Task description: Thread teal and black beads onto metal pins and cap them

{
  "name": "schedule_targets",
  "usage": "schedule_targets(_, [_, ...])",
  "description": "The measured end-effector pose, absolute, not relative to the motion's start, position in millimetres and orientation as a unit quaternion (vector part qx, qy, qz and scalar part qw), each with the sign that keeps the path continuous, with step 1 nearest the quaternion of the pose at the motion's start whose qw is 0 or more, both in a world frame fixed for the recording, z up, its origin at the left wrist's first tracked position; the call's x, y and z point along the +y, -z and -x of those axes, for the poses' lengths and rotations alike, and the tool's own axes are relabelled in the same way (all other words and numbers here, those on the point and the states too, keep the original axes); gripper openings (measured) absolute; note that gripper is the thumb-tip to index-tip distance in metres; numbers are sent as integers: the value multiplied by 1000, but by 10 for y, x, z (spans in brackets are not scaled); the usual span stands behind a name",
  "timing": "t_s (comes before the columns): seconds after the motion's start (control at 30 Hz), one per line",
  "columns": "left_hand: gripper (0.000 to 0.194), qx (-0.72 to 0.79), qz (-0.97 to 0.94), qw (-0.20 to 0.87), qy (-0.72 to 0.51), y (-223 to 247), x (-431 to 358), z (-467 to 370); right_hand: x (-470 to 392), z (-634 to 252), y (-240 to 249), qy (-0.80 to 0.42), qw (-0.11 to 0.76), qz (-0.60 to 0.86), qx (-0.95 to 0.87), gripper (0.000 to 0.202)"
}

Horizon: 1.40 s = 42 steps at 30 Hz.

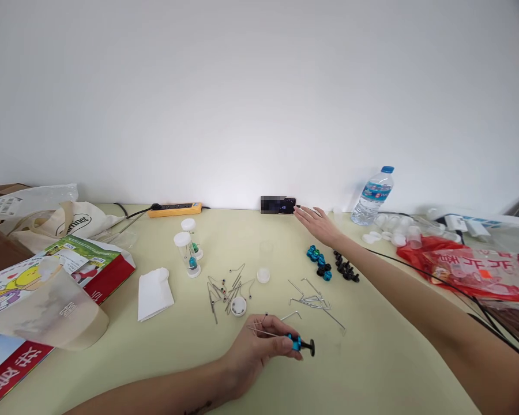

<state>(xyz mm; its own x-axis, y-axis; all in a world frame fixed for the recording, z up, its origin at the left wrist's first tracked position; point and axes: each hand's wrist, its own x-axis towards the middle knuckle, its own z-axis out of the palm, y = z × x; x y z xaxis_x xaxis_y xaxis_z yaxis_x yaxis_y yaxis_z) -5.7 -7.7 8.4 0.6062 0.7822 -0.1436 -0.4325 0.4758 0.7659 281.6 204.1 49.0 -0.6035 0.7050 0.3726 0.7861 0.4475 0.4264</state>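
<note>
Left hand (256,347) low at mid-surface (354,369), toward the near edge: thumb and fingers pinched on a blue piece (294,342), black flanged stem (310,347) jutting rightward, thin wire (266,332) lying across the same grip. Right hand (318,224) stretched to the back edge, fingers extended, nothing seen in its grasp; fingertips at a dark display (289,206), contact can't be told.

Just beyond left hand: bent metal rods (312,300), scattered; leftward, a tangle of beaded wires (230,291) beside a white cap (239,306). Left of right forearm: loose blue parts (313,253), black parts (346,268). Two capped tubes (185,251) stand left of centre.

Back edge: orange power strip (175,210) left of the display, water bottle (374,197) right. Toward left edge: folded white paper (154,294), translucent jug (75,317). Toward right edge: red bag (471,265).
</note>
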Motion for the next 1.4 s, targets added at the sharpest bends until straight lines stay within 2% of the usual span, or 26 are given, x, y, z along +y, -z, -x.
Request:
schedule_targets(0.07, [18,247,-358,822,-368,-85,-69,66,1791,-2730,-560,260,125,480,-828,58])
schedule_targets(0.2, [19,243,-376,815,-368,-87,-54,84,1004,-2449,-639,120,290,516,-797,34])
schedule_targets(0.37, [23,252,-404,787,-392,-66,-2,94,9,-2071,-470,-85,386,497,-773,19])
schedule_targets(0.5, [24,252,-397,780,-414,-41,69,116,-292,-1922,-283,-174,408,468,-764,19])
schedule_targets(0.73, [28,269,-408,780,-390,-32,75,158,-293,-1854,-94,-272,428,447,-737,25])
schedule_targets(0.9, [27,273,-426,774,-381,-20,70,162,-334,-1838,-71,-281,430,449,-731,15])
schedule_targets(1.4, [24,279,-448,763,-374,-31,63,175,-349,-1861,-61,-239,431,414,-766,15])
